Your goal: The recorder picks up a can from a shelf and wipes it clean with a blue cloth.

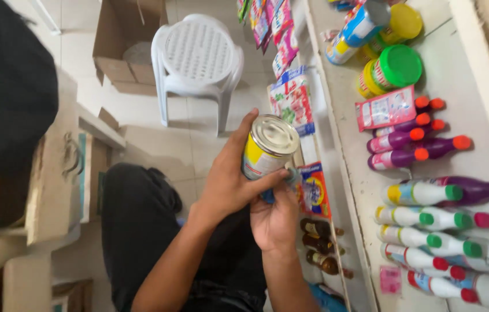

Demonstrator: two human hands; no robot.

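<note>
The tin can (269, 151) is held up in front of the person's lap, over the tiled floor (158, 138), just beside the edge of the white shelf (464, 81). The left hand (228, 182) wraps its side, thumb across the label; the right hand (276, 222) cups it from beneath, fingers closed on the base. The grip looks secure, but the can is tilted, and I'd judge that a smooth metal wall could slide through if either hand loosens; a drop here would hit the floor or the brown glass bottles (319, 245) just below. A swing to the right could also knock the hanging sachets (314, 193) close by.

The can itself is cylindrical, with a plain silver lid, ribbed in rings and apparently unopened, and a yellow and white paper label with a touch of blue. No dents that I can see.

Farther off, rows of coloured-cap bottles (429, 219) lie on the shelf, and a white plastic stool (198, 58) stands beyond.
</note>
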